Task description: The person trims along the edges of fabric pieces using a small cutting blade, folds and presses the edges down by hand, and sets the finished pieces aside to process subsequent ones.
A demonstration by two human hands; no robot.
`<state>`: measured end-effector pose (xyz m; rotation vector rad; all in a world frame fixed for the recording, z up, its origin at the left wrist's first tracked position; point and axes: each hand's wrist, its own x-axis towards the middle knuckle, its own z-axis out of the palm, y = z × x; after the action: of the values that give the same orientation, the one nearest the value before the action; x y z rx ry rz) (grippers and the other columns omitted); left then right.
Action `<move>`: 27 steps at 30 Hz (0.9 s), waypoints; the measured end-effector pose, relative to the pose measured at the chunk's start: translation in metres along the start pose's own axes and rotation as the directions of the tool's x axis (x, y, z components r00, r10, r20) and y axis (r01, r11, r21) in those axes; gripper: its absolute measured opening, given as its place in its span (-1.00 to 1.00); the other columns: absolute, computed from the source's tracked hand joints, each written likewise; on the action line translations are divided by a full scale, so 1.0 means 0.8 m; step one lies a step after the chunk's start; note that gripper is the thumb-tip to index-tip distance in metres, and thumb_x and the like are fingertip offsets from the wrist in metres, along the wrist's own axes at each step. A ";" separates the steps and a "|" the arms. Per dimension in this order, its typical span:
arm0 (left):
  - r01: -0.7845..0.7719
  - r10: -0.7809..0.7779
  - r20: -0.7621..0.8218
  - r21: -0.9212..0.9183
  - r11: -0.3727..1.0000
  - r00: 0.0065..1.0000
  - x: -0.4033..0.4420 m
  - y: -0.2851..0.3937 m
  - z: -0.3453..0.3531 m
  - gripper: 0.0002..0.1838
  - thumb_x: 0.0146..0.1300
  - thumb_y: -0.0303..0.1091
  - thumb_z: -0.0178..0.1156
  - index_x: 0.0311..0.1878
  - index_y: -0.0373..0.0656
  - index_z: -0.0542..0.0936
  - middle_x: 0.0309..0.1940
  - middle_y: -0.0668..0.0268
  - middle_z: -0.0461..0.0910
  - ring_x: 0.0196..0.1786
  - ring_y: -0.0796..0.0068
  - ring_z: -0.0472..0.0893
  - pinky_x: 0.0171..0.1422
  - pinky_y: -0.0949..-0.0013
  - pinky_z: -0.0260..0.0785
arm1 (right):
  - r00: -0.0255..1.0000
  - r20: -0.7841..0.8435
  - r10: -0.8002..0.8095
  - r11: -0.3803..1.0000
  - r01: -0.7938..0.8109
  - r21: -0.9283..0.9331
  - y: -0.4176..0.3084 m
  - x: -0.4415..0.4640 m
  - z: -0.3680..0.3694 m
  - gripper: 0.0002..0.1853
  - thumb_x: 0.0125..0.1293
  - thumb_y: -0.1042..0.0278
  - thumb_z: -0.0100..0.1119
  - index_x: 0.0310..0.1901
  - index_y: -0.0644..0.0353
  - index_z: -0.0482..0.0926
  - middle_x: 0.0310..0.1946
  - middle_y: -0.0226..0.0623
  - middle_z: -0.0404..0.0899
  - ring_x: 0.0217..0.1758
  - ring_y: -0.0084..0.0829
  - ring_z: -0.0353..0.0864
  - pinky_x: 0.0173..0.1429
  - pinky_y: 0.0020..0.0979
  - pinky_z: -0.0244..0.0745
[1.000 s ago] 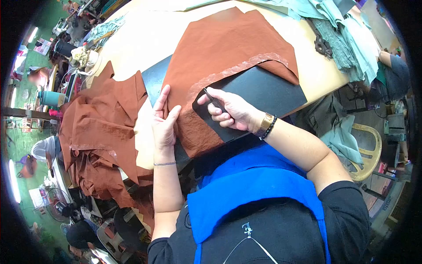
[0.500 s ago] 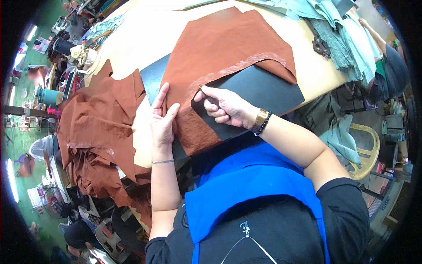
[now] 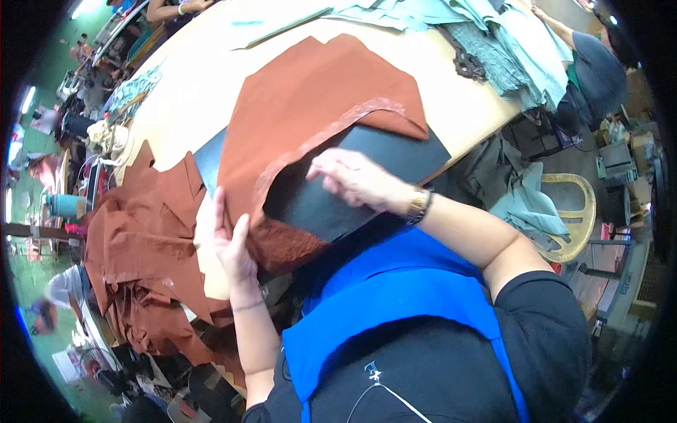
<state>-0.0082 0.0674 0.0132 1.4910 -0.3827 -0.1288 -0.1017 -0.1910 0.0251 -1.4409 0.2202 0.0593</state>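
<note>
A rust-brown cloth piece (image 3: 310,92) lies over a dark flat board (image 3: 381,151); a whitish, shiny strip runs along its curved edge. My left hand (image 3: 231,247) touches the near left edge of this cloth, thumb and fingers apart. My right hand (image 3: 356,180) is over the bare part of the board, beside the curved edge. Motion smears its fingers, so I cannot make out whether anything is in them. By my left hand, the cloth's near corner (image 3: 289,243) is turned over and wrinkled.
More rust-brown cloth (image 3: 141,233) is heaped at the left edge of the pale table (image 3: 190,92). Pale green cloth (image 3: 522,56) lies at the far right, near another person (image 3: 599,74). A yellowish plastic chair (image 3: 582,211) stands at right, with cloth beside it.
My right hand has moved off the cloth's edge to over the board, and the small dark thing it held no longer shows clearly. The near cloth has folded up more. The view has shifted.
</note>
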 end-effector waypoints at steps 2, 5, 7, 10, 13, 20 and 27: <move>-0.001 0.000 -0.016 -0.070 0.998 1.000 -0.008 -0.001 -0.015 -0.25 0.19 -0.75 0.09 0.51 -0.36 0.24 0.53 0.10 0.25 0.52 0.31 0.32 0.60 0.26 0.14 | 0.879 -0.164 -0.447 0.696 0.228 -0.681 -0.008 -0.022 -0.052 -0.45 0.32 -0.09 0.31 0.03 0.30 0.53 -0.22 -0.22 0.62 -0.10 -0.31 0.61 0.04 -0.30 0.54; 0.042 -0.063 -0.088 -0.228 0.973 0.994 -0.003 0.003 -0.022 -0.23 0.12 -0.75 0.16 0.48 -0.39 0.28 0.49 0.11 0.30 0.55 0.31 0.25 0.64 0.25 0.03 | 0.756 -0.393 -0.524 0.472 -0.126 -0.873 -0.007 -0.041 -0.136 -0.35 0.12 -0.06 0.49 0.05 0.34 0.56 0.00 -0.06 0.66 0.14 -0.11 0.62 0.20 -0.20 0.52; 0.056 -0.088 -0.083 -0.325 0.944 0.993 0.011 0.006 -0.022 -0.22 0.15 -0.76 0.14 0.51 -0.38 0.24 0.50 0.08 0.28 0.55 0.30 0.25 0.63 0.26 0.05 | 0.757 -0.474 -0.449 0.536 -0.196 -0.821 0.012 -0.040 -0.162 -0.38 0.13 0.00 0.47 0.09 0.31 0.56 0.00 -0.03 0.66 0.12 -0.10 0.64 0.19 -0.20 0.53; 0.029 -0.057 -0.077 -0.331 0.943 0.995 0.047 0.012 -0.035 -0.20 0.20 -0.75 0.12 0.55 -0.32 0.17 0.47 0.09 0.30 0.46 0.31 0.35 0.57 0.28 0.16 | 0.782 -0.442 -0.440 0.552 -0.153 -0.820 0.022 -0.003 -0.201 -0.49 0.18 0.14 0.44 0.06 0.30 0.59 -0.07 -0.05 0.69 0.00 -0.21 0.69 0.09 -0.24 0.57; -0.060 0.020 -0.152 -0.258 0.964 0.988 0.066 0.009 -0.062 -0.23 0.26 -0.75 0.11 0.55 -0.25 0.19 0.43 0.12 0.32 0.36 0.34 0.45 0.37 0.37 0.41 | 0.752 -0.367 -0.547 0.524 -0.035 -0.851 -0.014 0.036 -0.195 -0.67 0.25 0.30 0.35 -0.01 0.29 0.62 -0.27 -0.18 0.72 -0.22 -0.32 0.71 -0.05 -0.29 0.59; 0.008 0.315 -0.300 0.735 0.678 0.901 -0.047 0.028 -0.094 -0.13 0.19 -0.52 0.35 0.56 -0.21 0.19 0.53 -0.03 0.15 0.60 0.08 0.09 0.66 0.05 -0.09 | 0.888 -0.301 -0.348 0.415 -0.142 -0.899 -0.072 0.042 -0.143 -0.26 0.06 -0.34 0.44 0.01 0.23 0.65 -0.12 -0.10 0.71 -0.02 -0.18 0.71 0.10 -0.22 0.59; -0.424 0.331 0.314 0.838 0.345 0.890 0.028 0.054 0.010 -0.53 0.25 -0.22 0.32 0.23 -0.05 0.59 0.31 0.10 0.51 0.43 0.01 0.39 0.46 -0.07 0.15 | 0.893 -0.313 -0.323 0.395 -0.173 -0.902 -0.032 0.077 -0.073 -0.11 -0.02 -0.50 0.37 0.03 0.28 0.63 -0.01 -0.06 0.63 0.11 -0.10 0.62 0.22 -0.17 0.52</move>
<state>0.0040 0.0566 0.0599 2.4216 -0.9833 0.4874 -0.0434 -0.2581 0.0323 -2.6270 0.5649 -0.2956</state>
